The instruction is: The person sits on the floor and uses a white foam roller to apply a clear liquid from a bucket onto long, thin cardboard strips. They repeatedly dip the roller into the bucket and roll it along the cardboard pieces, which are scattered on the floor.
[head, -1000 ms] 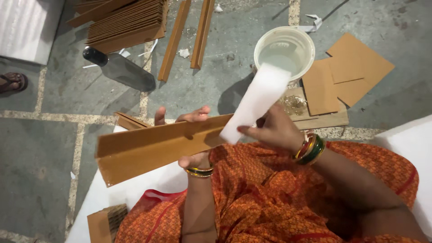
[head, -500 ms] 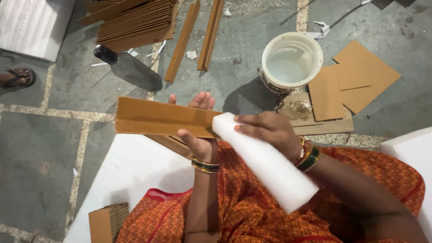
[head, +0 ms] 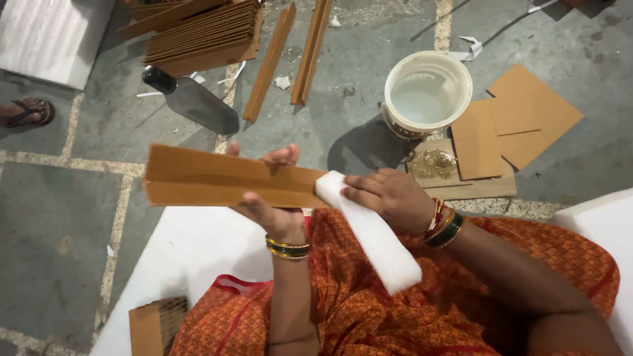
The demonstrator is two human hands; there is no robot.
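Note:
My left hand (head: 271, 209) grips a long brown folded cardboard strip (head: 217, 179), held level above my lap, thumb at the front and fingertips showing over its top edge. My right hand (head: 389, 198) holds a white foam bar (head: 369, 234) by its upper end, which meets the strip's right end; the bar slants down to the right over my orange patterned cloth (head: 395, 310). Both wrists wear bangles.
A white bucket (head: 395, 115) of pale liquid stands on the stone floor, flat cardboard pieces (head: 521, 122) beside it. A wide-bladed knife (head: 194, 102), a stack of cardboard strips (head: 198, 36) and loose strips (head: 310, 46) lie further off. White foam sheets (head: 191, 254) flank my lap. A sandalled foot (head: 26, 112) is at left.
The foam bar, earlier raised toward the bucket, has swung down over my lap. The cardboard strip has turned from tilted to level, and its right end now meets the foam.

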